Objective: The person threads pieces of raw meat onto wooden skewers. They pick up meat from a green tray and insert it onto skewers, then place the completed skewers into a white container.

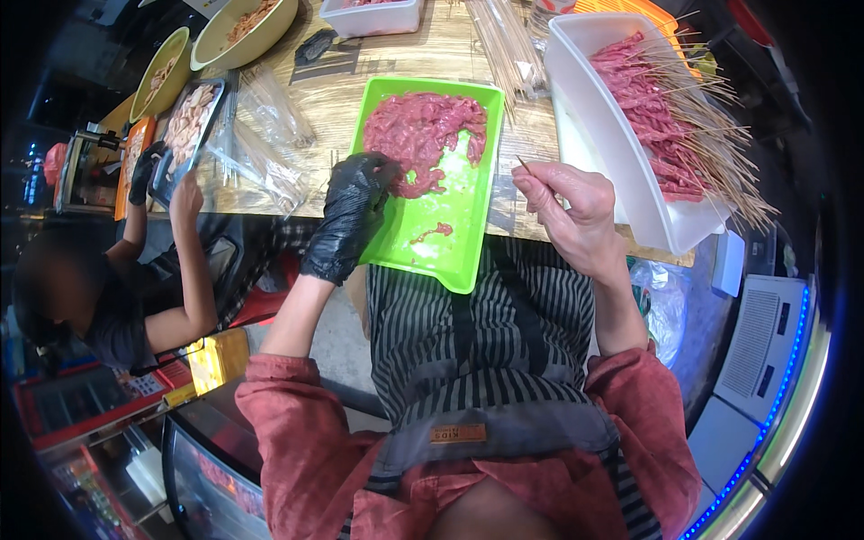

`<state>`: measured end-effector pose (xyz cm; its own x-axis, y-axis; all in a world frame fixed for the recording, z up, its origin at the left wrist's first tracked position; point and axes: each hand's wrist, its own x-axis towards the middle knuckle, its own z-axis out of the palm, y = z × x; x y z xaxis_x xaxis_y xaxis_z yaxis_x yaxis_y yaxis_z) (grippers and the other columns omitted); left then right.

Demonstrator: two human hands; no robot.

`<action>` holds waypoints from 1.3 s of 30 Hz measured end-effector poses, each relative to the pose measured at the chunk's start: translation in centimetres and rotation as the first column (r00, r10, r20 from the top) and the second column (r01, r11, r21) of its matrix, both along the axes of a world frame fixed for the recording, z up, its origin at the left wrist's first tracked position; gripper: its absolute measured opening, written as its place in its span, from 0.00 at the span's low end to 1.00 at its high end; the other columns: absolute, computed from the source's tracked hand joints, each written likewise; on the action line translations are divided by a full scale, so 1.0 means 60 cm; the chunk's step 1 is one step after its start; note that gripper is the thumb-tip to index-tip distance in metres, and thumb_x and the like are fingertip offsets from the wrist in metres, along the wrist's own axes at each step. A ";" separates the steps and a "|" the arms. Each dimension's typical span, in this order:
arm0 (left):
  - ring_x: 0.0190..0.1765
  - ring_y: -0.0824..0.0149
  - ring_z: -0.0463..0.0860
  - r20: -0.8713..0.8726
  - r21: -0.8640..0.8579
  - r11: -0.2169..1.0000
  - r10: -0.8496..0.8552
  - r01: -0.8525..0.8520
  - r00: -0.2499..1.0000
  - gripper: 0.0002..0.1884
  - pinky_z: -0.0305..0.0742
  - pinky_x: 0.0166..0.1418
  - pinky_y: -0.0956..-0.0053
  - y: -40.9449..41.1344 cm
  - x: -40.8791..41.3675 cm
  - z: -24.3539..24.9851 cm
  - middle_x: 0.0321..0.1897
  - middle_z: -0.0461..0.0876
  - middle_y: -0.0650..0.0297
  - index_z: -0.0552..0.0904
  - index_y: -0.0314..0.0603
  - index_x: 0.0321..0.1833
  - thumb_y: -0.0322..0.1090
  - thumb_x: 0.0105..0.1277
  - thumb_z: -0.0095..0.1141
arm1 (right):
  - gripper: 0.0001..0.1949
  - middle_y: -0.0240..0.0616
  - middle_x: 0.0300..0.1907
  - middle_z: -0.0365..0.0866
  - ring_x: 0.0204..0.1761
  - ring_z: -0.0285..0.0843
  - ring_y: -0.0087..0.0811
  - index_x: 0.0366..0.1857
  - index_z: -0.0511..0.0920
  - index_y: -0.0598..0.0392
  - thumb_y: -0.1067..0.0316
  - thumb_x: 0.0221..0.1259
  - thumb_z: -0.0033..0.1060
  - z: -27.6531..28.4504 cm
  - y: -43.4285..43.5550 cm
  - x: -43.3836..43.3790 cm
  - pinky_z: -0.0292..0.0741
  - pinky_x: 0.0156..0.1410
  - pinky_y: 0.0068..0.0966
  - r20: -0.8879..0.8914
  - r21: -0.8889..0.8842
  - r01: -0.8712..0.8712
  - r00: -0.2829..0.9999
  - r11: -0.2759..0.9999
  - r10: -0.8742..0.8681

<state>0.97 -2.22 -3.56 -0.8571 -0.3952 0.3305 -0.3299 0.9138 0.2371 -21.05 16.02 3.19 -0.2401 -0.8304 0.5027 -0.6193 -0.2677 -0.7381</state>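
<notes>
My left hand (361,206), in a black glove, rests over the left rim of a green plastic tray (466,250); its fingers are curled by the meat, and whether they grip anything is hidden. Raw red meat strips (422,131) fill the tray's far part, and a small scrap lies nearer its front. To the right of the tray, my bare right hand (574,202) pinches a thin wooden skewer (524,165) between thumb and fingers, its tip pointing up and left. Further right, a white plastic tub (607,128) holds many skewers threaded with meat (641,108), their bare ends sticking out over the right side.
Loose skewers in plastic (506,47) lie beyond the tray, with more skewer packs (263,155) to its left. A white container (371,19), a crumpled black glove (315,46) and yellow bowls (244,34) stand behind. A co-worker (162,283) handles a meat tray (189,125) at the left.
</notes>
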 end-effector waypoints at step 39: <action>0.56 0.60 0.78 -0.300 0.631 -0.382 0.682 0.675 0.666 0.14 0.73 0.61 0.64 0.138 -0.003 -0.045 0.52 0.79 0.56 0.75 0.36 0.56 0.29 0.68 0.50 | 0.04 0.52 0.22 0.74 0.23 0.75 0.51 0.35 0.76 0.61 0.73 0.64 0.51 -0.077 0.032 0.045 0.69 0.27 0.37 -0.008 0.316 -0.082 0.996 0.945 0.089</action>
<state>0.77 6.04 -6.29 -0.7336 -0.6401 -0.2285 0.4722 -0.7218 0.5060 -18.36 17.93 -1.41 -0.1533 -0.9642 0.2165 -0.6210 -0.0765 -0.7800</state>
